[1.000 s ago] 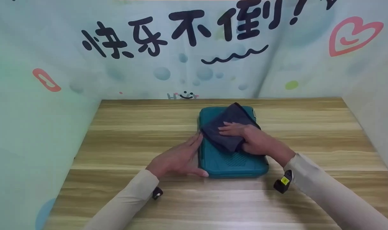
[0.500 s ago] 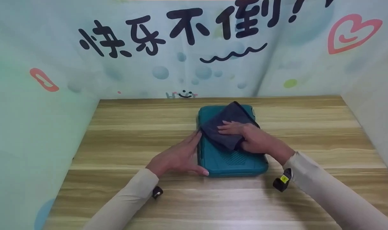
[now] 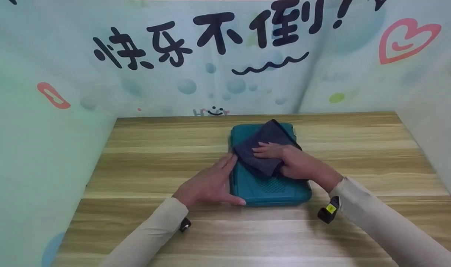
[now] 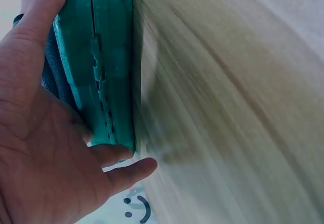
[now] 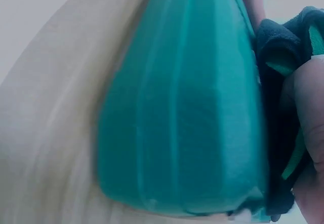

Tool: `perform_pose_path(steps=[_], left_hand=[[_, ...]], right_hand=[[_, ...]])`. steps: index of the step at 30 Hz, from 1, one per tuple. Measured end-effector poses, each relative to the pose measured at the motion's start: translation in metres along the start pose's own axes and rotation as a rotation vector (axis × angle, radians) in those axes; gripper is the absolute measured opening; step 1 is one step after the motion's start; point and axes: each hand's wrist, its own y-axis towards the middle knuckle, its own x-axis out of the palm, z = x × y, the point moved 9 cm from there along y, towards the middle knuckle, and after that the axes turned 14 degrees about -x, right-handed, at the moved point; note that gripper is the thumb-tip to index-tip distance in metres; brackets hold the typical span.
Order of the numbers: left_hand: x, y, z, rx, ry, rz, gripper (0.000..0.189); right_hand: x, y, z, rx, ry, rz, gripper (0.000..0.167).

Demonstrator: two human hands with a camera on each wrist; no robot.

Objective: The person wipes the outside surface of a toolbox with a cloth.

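Observation:
A teal hard plastic case (image 3: 247,185) with a textured patch lies flat on the wooden table. Across its lid is a dark purple-grey cloth (image 3: 271,131), set at a slant. My right hand (image 3: 297,161) presses the cloth onto the lid with its fingers laid out straight. In the right wrist view the cloth (image 5: 278,36) bunches beside the thumb. My left hand (image 3: 208,183) braces the case's left side with extended fingers, its thumb at the near left corner. The left wrist view shows the hinged side of the case (image 4: 114,57) against those fingers.
The wood-grain table (image 3: 154,148) ends at a printed backdrop (image 3: 154,89) with large dark characters. Pale side panels stand at the left and right. A small black device (image 3: 328,211) with a yellow label sits at the right wrist.
The left hand has edged slightly to the right along the case. The right hand, cloth and case hold almost the same place; the whole view shifts a little.

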Motion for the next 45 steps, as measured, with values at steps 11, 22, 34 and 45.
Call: perform_pose_path(steps=[11, 22, 34, 45], left_hand=[[-0.003, -0.001, 0.006, 0.012, 0.044, 0.023, 0.131], [-0.005, 0.000, 0.008, 0.015, 0.023, 0.023, 0.132], [-0.005, -0.001, 0.005, 0.003, 0.027, 0.004, 0.132], [-0.004, -0.002, 0.003, 0.012, 0.050, 0.029, 0.134]], right_hand=[[-0.005, -0.003, 0.006, 0.025, 0.011, 0.016, 0.074], [-0.019, -0.009, 0.031, 0.089, -0.058, 0.047, 0.068], [-0.028, -0.011, 0.052, 0.195, -0.131, 0.094, 0.064], [-0.019, -0.011, 0.039, 0.198, -0.132, 0.088, 0.064]])
